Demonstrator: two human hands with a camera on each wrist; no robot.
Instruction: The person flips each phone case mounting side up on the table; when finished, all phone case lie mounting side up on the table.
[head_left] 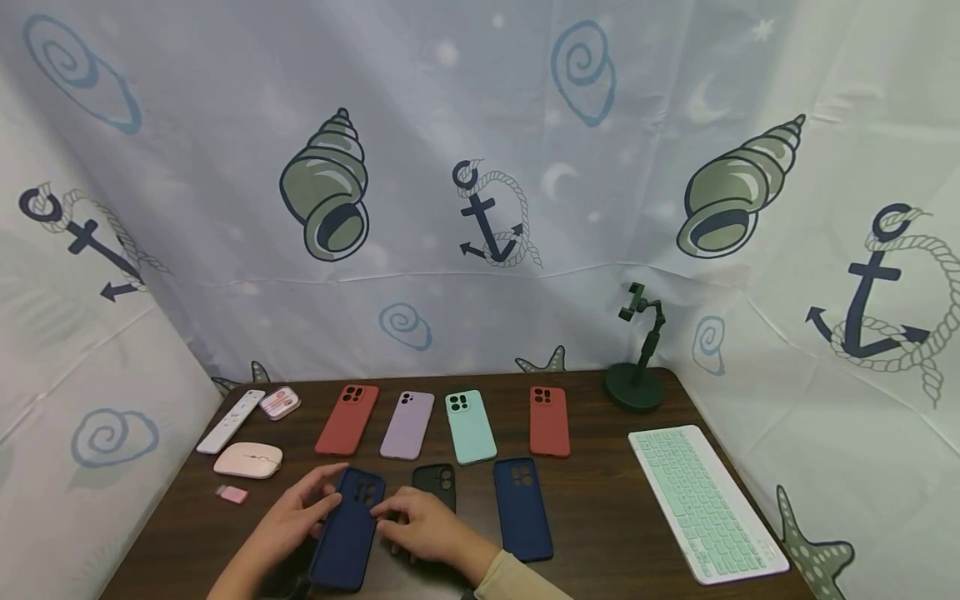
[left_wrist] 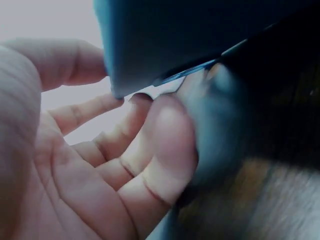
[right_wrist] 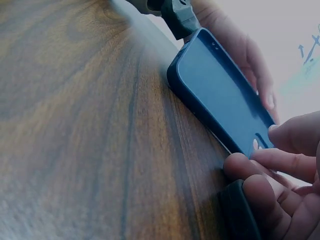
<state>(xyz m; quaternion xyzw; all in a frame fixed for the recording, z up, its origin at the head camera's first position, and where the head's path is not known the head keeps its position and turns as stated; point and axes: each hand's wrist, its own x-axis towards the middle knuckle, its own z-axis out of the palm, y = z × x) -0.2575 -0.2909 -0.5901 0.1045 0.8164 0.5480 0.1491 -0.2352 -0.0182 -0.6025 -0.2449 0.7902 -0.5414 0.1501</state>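
A dark blue phone case [head_left: 341,537] is tilted up off the table, its camera cutout at the far end. Along its left edge my left hand [head_left: 296,510] grips it, thumb and fingers on either side; the left wrist view has the case's corner [left_wrist: 117,75] beside the thumb. My right hand [head_left: 427,527] pinches the edge near the cutout between thumb and finger. The right wrist view shows the hollow inner side [right_wrist: 220,92] of the case. Under the right hand lies a black phone case [head_left: 433,478], partly hidden. A second dark blue case [head_left: 522,517] lies to the right.
Behind, in a row, are a red case [head_left: 348,421], a lilac case [head_left: 407,425], a mint case [head_left: 471,429] and another red case [head_left: 549,423]. A mouse [head_left: 249,460], remote [head_left: 231,421] and pink USB stick [head_left: 232,494] lie left; a keyboard [head_left: 705,504] and green stand [head_left: 635,386] right.
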